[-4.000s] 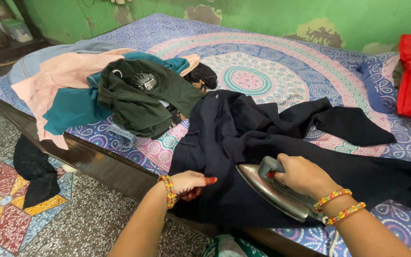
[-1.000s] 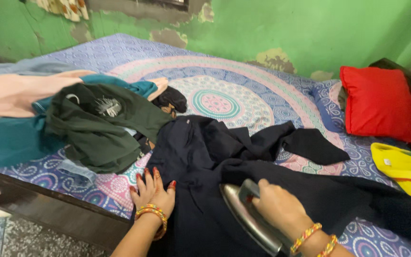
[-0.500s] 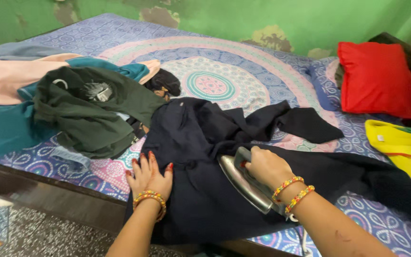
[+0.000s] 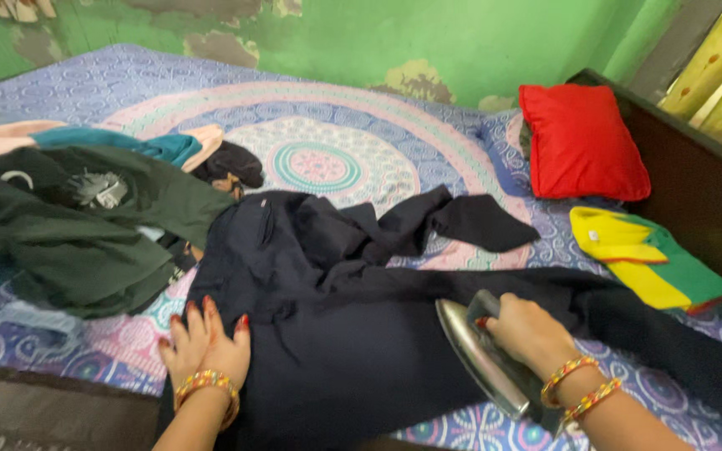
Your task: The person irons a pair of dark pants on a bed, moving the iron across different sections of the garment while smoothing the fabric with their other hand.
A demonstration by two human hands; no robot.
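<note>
A dark navy garment [image 4: 353, 334] lies spread over the near part of a bed covered with a patterned purple sheet [image 4: 327, 125]. My left hand [image 4: 204, 344] rests flat on the garment's left edge, fingers apart, pressing the cloth down. My right hand [image 4: 528, 332] grips the handle of a metal clothes iron [image 4: 480, 361], which sits on the garment near its right part with the tip pointing away to the upper left. Both wrists wear orange and yellow bangles.
A heap of clothes lies at the left: a dark green garment [image 4: 77, 230], teal and pink pieces behind it. A red pillow [image 4: 582, 142] and a folded yellow-green garment [image 4: 649, 259] lie at the right. The dark bed frame [image 4: 695, 184] runs along the right; green wall behind.
The iron and my right hand have slid to the right along the navy garment. My left hand stays flat on the cloth's left edge. The view has swung right.
</note>
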